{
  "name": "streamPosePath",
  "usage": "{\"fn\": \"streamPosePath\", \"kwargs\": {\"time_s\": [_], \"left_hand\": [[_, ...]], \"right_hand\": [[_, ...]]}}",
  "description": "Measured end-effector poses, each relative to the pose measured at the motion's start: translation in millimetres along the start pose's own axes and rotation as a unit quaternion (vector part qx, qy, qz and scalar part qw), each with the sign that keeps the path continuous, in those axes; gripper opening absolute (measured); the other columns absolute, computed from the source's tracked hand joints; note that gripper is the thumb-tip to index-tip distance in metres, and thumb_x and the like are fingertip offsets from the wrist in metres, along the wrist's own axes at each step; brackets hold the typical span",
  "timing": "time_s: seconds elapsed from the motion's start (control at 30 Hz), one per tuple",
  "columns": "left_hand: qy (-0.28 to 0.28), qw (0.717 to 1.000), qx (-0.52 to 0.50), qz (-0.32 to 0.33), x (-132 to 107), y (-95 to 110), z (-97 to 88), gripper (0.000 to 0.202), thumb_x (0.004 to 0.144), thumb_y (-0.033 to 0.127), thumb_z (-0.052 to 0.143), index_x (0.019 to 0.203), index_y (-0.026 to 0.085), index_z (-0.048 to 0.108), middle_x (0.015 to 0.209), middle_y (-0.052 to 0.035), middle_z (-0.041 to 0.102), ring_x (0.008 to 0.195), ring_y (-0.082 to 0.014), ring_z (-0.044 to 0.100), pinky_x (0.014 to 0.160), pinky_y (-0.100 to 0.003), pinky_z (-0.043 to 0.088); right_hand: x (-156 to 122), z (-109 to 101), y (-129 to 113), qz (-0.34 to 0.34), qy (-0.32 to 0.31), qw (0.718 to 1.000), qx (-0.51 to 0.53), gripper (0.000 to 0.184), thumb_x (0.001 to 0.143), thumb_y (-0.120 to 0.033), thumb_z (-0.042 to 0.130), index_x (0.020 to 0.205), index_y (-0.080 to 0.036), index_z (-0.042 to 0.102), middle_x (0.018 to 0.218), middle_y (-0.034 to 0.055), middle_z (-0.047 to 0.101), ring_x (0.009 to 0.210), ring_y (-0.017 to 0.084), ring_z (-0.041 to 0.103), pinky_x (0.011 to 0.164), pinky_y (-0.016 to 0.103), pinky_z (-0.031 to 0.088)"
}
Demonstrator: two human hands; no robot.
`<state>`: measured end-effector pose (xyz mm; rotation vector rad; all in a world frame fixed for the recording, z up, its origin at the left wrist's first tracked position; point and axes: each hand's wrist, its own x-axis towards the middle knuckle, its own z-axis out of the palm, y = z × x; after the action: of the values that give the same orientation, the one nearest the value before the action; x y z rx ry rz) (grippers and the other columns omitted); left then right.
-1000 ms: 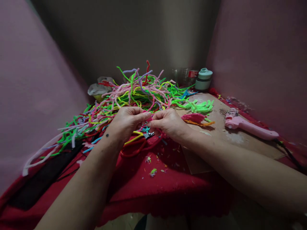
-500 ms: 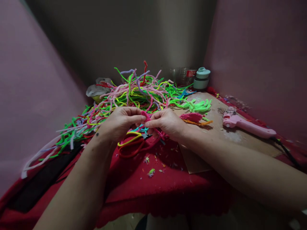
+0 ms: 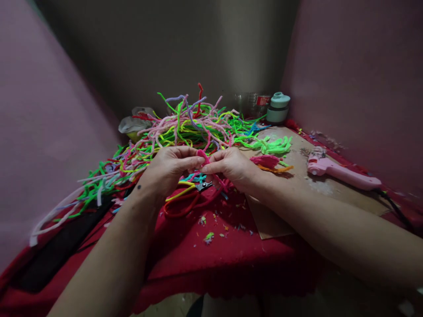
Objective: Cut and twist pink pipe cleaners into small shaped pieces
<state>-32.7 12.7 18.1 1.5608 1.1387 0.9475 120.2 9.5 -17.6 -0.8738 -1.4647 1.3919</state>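
Observation:
My left hand (image 3: pixel 170 167) and my right hand (image 3: pixel 229 166) meet above the red cloth (image 3: pixel 211 259), both pinching a short pink pipe cleaner (image 3: pixel 202 156) that bends into a loop between the fingertips. Its tail runs down under my right hand. Just below the hands lie small pliers (image 3: pixel 202 186) among red, yellow and blue pipe cleaners. Behind the hands spreads a big tangled heap of coloured pipe cleaners (image 3: pixel 185 127).
A pink glue gun (image 3: pixel 340 172) with a black cord lies on a brown board (image 3: pixel 297 185) at right. Green pieces (image 3: pixel 276 144) and a pink-orange bundle (image 3: pixel 269 162) rest near it. A teal container (image 3: pixel 277 108), a clear jar (image 3: pixel 251 103) and a crumpled bag (image 3: pixel 134 123) stand at the back.
The pink pipe cleaner has been bent up into a small loop between my fingertips. Both hands stay in much the same place; the view shifted slightly.

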Motion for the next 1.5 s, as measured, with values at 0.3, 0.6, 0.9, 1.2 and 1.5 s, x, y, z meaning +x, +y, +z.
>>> {"fn": "streamPosePath", "kwargs": {"time_s": [0.3, 0.6, 0.9, 1.2, 1.5], "left_hand": [[-0.019, 0.998, 0.064, 0.017, 1, 0, -0.7, 0.005, 0.061, 0.019, 0.064, 0.063, 0.015, 0.062, 0.054, 0.0037, 0.054, 0.048, -0.0064, 0.043, 0.046, -0.019, 0.032], [-0.041, 0.997, 0.053, 0.031, -2, 1, 3.8, 0.01, 0.067, 0.024, 0.066, 0.07, 0.015, 0.064, 0.058, 0.0037, 0.055, 0.05, -0.0058, 0.044, 0.047, -0.018, 0.033], [0.019, 0.996, 0.036, 0.077, 2, -6, -1.9, 0.019, 0.071, 0.03, 0.064, 0.061, 0.015, 0.06, 0.052, 0.0026, 0.053, 0.045, -0.0058, 0.041, 0.043, -0.019, 0.03], [0.225, 0.899, 0.306, 0.219, -6, -6, 19.4, 0.015, 0.075, 0.025, 0.056, 0.064, 0.017, 0.06, 0.058, 0.002, 0.057, 0.054, -0.0095, 0.047, 0.055, -0.023, 0.035], [0.201, 0.957, 0.158, 0.136, -1, -9, 18.1, 0.021, 0.072, 0.03, 0.061, 0.057, 0.016, 0.056, 0.048, 0.0044, 0.047, 0.046, -0.0075, 0.037, 0.046, -0.022, 0.029]], "right_hand": [[-2, 5, -3, 0.037, -0.004, 0.998, 0.041, 0.017, 0.062, -0.015, 0.064, 0.048, -0.014, 0.055, 0.042, -0.0014, 0.057, 0.034, 0.008, 0.044, 0.038, 0.022, 0.034], [0, 1, 0, 0.061, -0.01, 0.996, 0.057, 0.009, 0.058, -0.014, 0.064, 0.052, -0.014, 0.057, 0.042, -0.001, 0.057, 0.033, 0.008, 0.044, 0.037, 0.021, 0.036], [-5, 5, -4, 0.042, -0.046, 0.996, 0.063, 0.02, 0.065, -0.024, 0.067, 0.053, -0.013, 0.057, 0.047, 0.0003, 0.059, 0.038, 0.009, 0.049, 0.041, 0.022, 0.039], [-4, 12, 0, 0.039, 0.009, 0.995, 0.088, 0.017, 0.066, -0.015, 0.059, 0.05, -0.014, 0.054, 0.044, 0.0001, 0.059, 0.033, 0.009, 0.048, 0.037, 0.022, 0.038], [-6, 12, -3, 0.03, 0.007, 0.996, 0.079, 0.019, 0.066, -0.014, 0.057, 0.048, -0.014, 0.055, 0.044, 0.0002, 0.059, 0.035, 0.008, 0.047, 0.041, 0.023, 0.037]]}}
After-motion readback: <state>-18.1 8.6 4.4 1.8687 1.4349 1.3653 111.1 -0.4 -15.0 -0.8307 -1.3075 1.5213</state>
